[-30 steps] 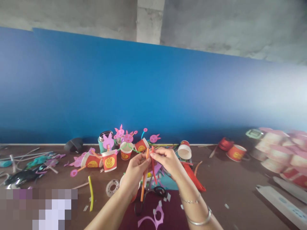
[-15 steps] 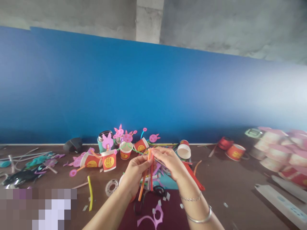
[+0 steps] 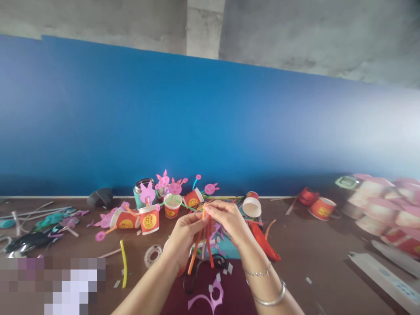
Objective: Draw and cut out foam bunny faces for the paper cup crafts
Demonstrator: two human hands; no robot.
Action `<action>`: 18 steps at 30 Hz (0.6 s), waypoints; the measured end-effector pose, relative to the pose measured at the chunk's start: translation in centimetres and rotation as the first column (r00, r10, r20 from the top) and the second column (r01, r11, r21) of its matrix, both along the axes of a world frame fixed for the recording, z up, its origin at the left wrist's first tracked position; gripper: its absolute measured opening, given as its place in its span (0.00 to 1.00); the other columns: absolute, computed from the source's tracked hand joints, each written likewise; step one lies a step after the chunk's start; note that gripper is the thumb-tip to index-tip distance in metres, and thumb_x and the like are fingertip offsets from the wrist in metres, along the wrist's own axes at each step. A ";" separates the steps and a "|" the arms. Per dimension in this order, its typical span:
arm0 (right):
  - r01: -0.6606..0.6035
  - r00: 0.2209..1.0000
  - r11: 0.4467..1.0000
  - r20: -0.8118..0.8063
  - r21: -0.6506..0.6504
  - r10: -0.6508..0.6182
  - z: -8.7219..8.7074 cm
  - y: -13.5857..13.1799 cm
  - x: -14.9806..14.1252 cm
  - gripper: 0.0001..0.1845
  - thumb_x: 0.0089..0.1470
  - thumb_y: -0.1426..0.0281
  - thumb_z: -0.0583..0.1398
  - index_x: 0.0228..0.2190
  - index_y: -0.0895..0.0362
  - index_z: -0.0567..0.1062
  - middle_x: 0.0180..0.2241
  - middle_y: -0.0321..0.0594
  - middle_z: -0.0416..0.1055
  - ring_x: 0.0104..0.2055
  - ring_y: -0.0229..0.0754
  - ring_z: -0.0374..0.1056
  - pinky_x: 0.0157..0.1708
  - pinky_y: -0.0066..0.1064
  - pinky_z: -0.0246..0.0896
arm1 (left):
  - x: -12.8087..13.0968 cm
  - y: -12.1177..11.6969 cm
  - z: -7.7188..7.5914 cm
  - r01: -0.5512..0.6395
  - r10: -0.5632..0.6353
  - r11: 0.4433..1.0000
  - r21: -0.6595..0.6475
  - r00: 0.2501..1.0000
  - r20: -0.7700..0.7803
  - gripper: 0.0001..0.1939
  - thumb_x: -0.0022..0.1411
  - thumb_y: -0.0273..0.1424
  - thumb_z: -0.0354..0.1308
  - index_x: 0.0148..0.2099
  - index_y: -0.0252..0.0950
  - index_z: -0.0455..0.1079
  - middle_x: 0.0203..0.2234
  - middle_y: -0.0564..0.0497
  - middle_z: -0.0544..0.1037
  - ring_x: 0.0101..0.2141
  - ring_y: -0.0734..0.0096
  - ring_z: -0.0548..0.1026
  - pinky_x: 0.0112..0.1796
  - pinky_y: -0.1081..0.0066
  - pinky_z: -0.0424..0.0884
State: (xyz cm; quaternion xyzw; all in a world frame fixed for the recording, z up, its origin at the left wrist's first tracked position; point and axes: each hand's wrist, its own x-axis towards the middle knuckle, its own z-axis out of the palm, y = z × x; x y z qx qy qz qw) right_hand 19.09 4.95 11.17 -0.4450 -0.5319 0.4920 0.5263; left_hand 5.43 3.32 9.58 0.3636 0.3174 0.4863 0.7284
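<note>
Head view, the only one: your left hand (image 3: 187,229) and right hand (image 3: 229,218) are close together at the near middle of the table (image 3: 295,271), thumbs and fingers closed in a pinch on the top ends of an orange straw (image 3: 194,253) and a red straw (image 3: 210,249). Both straws hang down between your hands, lower ends spread apart, orange on the left, red on the right; exactly which fingers grip which, you can't tell. Your right wrist wears a chain bracelet and a bangle (image 3: 272,299). Below the straws, black-handled scissors lie partly hidden, by a maroon sheet (image 3: 236,288) with a purple paper cutout (image 3: 216,295) on it. Left of your left hand: a white tape roll (image 3: 147,258), then a yellow straw (image 3: 123,264). Far left of centre, red paper cups with pink paper heads: one upright cup (image 3: 149,220), others tipped. Far right of centre, a cup on its side (image 3: 251,206); nearer, a red object (image 3: 264,240), partly behind your right forearm. Right edge: stacked cups (image 3: 377,210), blurred, and a white power strip (image 3: 387,280) nearer.
</note>
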 end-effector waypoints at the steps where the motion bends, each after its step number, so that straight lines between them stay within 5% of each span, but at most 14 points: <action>1: 0.000 1.000 1.000 -0.008 0.000 0.000 -0.1 0.0 0.0 0.12 0.43 0.61 0.67 0.25 0.58 0.80 0.26 0.38 0.74 0.30 0.41 0.67 0.29 0.30 0.61 | 0.0 0.0 0.0 0.004 -0.004 1.000 -0.007 1.000 0.000 0.15 0.43 0.34 0.72 0.32 0.30 0.77 0.24 0.48 0.79 0.26 0.74 0.75 0.31 0.77 0.69; 9: 0.002 0.998 0.999 -0.069 -0.053 -0.006 -0.6 0.1 -0.2 0.17 0.42 0.58 0.67 0.30 0.59 0.81 0.24 0.38 0.75 0.25 0.40 0.67 0.22 0.28 0.60 | -0.2 0.3 -0.4 0.017 -0.017 1.000 -0.010 0.999 -0.028 0.15 0.45 0.35 0.71 0.33 0.30 0.77 0.25 0.46 0.80 0.28 0.70 0.77 0.34 0.74 0.71; 18: 0.057 0.998 0.996 -0.008 0.068 -0.057 -0.7 0.4 -0.1 0.15 0.43 0.61 0.68 0.32 0.57 0.82 0.33 0.43 0.79 0.36 0.46 0.73 0.38 0.34 0.66 | -0.3 0.2 -0.5 0.025 -0.025 1.000 -0.010 0.999 -0.035 0.13 0.46 0.34 0.70 0.32 0.30 0.77 0.26 0.45 0.80 0.29 0.69 0.77 0.35 0.73 0.71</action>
